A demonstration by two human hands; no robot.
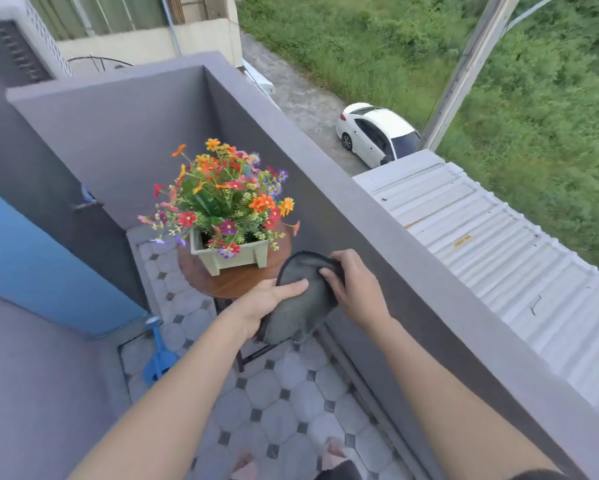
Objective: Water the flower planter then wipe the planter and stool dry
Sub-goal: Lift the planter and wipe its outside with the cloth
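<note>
Head view: I'm seeing the pale green planter [229,255], brimming with mixed flowers, sitting on the round wooden stool [237,282]. Just in front of the stool, my left hand [268,303] and right hand [355,289] are both gripping a dark cloth [300,308].

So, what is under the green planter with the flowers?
The planter stands on its short feet on a round wooden stool. The cloth, held by the left hand and right hand, covers the stool's near edge.
</note>
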